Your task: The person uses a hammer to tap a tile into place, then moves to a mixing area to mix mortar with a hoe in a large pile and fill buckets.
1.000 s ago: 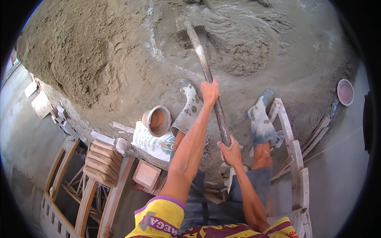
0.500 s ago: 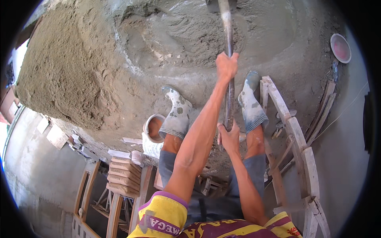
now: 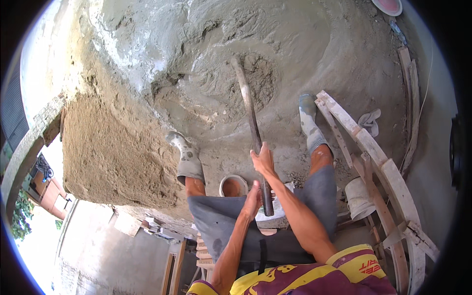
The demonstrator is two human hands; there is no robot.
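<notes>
Both my hands hold the wooden handle of a hoe (image 3: pixel 250 113), which slants up and slightly left from my lap into a grey wet mix (image 3: pixel 275 37). Higher on the handle, my right hand (image 3: pixel 263 160) is wrapped round it. My left hand (image 3: pixel 253 199) grips lower down, near the butt end. The hoe's blade is hidden in the mix, next to a rough clump at the handle's far end. My feet, in spotted pale rubber boots (image 3: pixel 187 157), stand apart at the near side of the mix.
Dry sand (image 3: pixel 118 147) is heaped at left. Between my legs stands a round bucket (image 3: pixel 233 187); a pale bucket (image 3: pixel 360 196) stands at right beside a curved wooden frame (image 3: pixel 364 137). Planks (image 3: pixel 409 98) and a round basin (image 3: pixel 388 6) lie along the right wall.
The hoe has been drawn back toward me and its far end has moved left. My hands have swapped places: the right is now above the left. My view and stance have shifted.
</notes>
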